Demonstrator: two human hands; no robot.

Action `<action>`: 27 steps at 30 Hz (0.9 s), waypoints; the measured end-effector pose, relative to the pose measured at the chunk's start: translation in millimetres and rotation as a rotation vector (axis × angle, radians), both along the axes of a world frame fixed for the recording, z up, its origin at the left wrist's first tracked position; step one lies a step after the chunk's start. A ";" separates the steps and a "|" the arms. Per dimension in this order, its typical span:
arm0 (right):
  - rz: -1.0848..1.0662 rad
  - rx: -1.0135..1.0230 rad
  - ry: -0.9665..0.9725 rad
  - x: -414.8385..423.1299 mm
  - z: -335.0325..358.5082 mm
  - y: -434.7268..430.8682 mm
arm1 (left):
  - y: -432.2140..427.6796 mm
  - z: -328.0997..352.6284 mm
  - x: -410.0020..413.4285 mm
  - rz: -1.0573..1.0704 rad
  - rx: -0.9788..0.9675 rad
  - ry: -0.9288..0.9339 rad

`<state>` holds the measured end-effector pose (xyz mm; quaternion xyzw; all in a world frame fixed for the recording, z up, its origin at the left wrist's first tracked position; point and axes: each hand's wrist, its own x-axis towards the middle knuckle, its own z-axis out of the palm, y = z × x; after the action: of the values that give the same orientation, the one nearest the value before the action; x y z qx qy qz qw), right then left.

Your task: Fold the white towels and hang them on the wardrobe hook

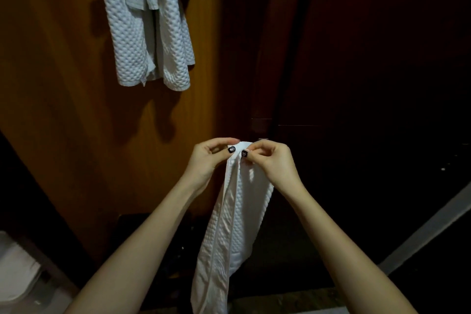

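A white textured towel hangs down lengthwise in front of me, folded into a narrow strip. My left hand and my right hand pinch its top edge side by side, thumbs almost touching. Higher up at the left, several white waffle-textured towels hang against the brown wardrobe door. The hook that holds them lies beyond the top of the frame and is hidden.
To the right, a darker wardrobe door stands in deep shadow, with a dark vertical gap between the two doors. A white object sits at the bottom left corner. A pale strip runs diagonally at the lower right.
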<state>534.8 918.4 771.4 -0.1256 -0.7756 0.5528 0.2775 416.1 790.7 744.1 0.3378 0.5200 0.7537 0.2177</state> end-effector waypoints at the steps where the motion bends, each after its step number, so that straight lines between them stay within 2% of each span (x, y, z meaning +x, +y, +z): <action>1: -0.007 0.028 0.011 -0.7 0.8 -2.1 | -1.9 1.5 0.7 0.006 0.000 0.000; 5: -0.059 0.270 -0.011 -5.1 7.2 -8.8 | -10.6 7.5 0.1 0.019 -0.043 0.062; 8: -0.062 0.363 -0.008 -5.9 13.1 -13.2 | -16.5 9.7 2.8 -0.001 -0.015 0.026; 20: 0.144 0.268 -0.099 -11.2 27.8 -15.4 | -22.8 13.6 9.4 0.200 0.085 -0.025; 27: 0.230 0.244 -0.106 -18.2 33.0 -9.9 | -27.0 20.5 8.0 0.163 0.146 -0.040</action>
<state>516.6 908.6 804.4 -0.0305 -0.8599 0.4750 0.1843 424.1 763.7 764.6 0.2939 0.4852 0.8114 0.1409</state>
